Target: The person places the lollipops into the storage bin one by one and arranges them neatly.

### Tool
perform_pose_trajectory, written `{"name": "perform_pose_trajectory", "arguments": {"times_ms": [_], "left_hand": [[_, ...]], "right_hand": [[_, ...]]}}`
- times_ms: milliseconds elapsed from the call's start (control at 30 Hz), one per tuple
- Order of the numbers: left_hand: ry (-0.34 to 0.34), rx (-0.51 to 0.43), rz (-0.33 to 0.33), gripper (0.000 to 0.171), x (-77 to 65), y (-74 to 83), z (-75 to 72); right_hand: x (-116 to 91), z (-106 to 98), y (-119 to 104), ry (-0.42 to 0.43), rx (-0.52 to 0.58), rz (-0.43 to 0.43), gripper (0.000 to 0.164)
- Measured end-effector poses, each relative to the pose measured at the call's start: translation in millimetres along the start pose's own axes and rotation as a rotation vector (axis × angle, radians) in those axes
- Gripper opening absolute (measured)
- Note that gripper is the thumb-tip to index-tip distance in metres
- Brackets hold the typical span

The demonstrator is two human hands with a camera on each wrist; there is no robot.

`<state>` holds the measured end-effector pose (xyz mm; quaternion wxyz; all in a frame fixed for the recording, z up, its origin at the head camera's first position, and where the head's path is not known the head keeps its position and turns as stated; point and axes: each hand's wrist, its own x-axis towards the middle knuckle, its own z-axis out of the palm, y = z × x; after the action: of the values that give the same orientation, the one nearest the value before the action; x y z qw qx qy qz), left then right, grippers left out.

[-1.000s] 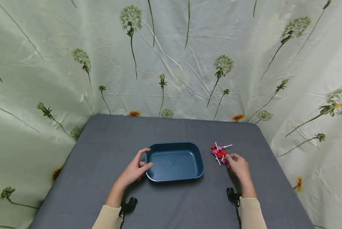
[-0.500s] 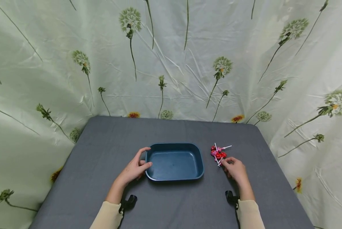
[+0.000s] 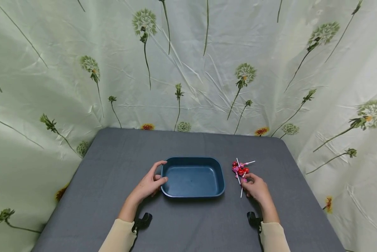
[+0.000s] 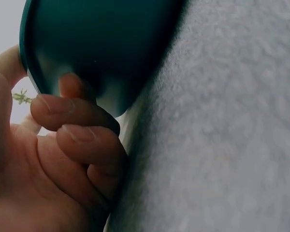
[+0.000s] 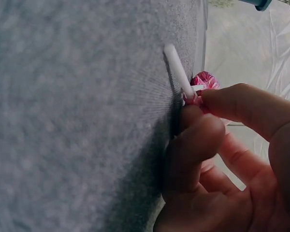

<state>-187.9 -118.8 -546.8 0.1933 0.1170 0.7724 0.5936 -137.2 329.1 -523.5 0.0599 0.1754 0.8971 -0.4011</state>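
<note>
My left hand (image 3: 149, 183) holds the left end of a dark blue rectangular tray (image 3: 191, 197), its thumb over the rim. In the left wrist view several curled fingers (image 4: 87, 142) lie against the outer wall of the tray (image 4: 101, 34). On the right, my right hand (image 3: 256, 187) pinches a pink-wrapped lollipop (image 3: 244, 181) whose white stick points toward me. The right wrist view shows the lollipop's white stick (image 5: 179, 70) just above the cloth, its head mostly hidden by the fingers. Several red and pink lollipops (image 3: 240, 170) lie in a small pile beyond that hand.
A grey cloth (image 3: 204, 224) covers the table. Behind it and along both sides hangs a pale curtain (image 3: 194, 70) printed with dandelions. The tray stands left of the lollipop pile, with a strip of cloth between them.
My right hand has moved slightly left and toward me, taking hold of one lollipop and turning its stick toward me at the pile's near edge. The left hand stays on the tray.
</note>
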Motion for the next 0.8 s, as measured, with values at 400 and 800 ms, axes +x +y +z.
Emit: {"name": "perform_pose_trajectory", "arguments": {"times_ms": [400, 800], "left_hand": [[0.014, -0.014, -0.003, 0.061, 4.4, -1.3, 0.8], [0.016, -0.036, -0.013, 0.063, 3.6, -1.4, 0.9]], "right_hand": [[-5.5, -2.8, 2.9, 0.025, 0.015, -0.028, 0.035], [-14.6, -11.3, -31.8, -0.031, 0.173, -0.091, 0.034]]}}
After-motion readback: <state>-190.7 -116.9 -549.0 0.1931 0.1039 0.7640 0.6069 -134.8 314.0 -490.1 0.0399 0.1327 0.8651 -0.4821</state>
